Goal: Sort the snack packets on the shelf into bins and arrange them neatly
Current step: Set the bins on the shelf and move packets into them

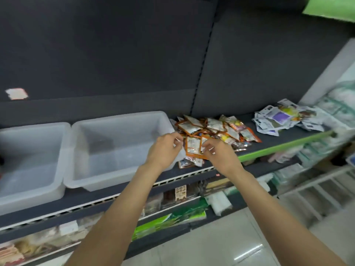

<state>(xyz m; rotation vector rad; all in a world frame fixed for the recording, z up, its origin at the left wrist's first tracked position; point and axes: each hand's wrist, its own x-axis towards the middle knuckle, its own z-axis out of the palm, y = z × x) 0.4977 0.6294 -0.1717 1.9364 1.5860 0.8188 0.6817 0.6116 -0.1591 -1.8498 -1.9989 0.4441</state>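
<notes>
A heap of orange-edged snack packets [215,129] lies on the dark shelf [284,139], right of two translucent bins. My right hand [219,152] pinches orange packets [193,147] held upright at the heap's near edge. My left hand [165,148] hovers with curled fingers beside those packets, at the right wall of the nearer bin [115,148]; whether it grips anything is unclear. The left bin [30,162] and the nearer one both look empty. A second heap of white and purple packets [282,118] lies farther right.
The shelf's front edge carries a green strip [284,145] on the right. Lower shelves hold packaged goods [172,196]. A white rack [317,191] stands at lower right over a tiled floor. A dark back panel rises behind the shelf.
</notes>
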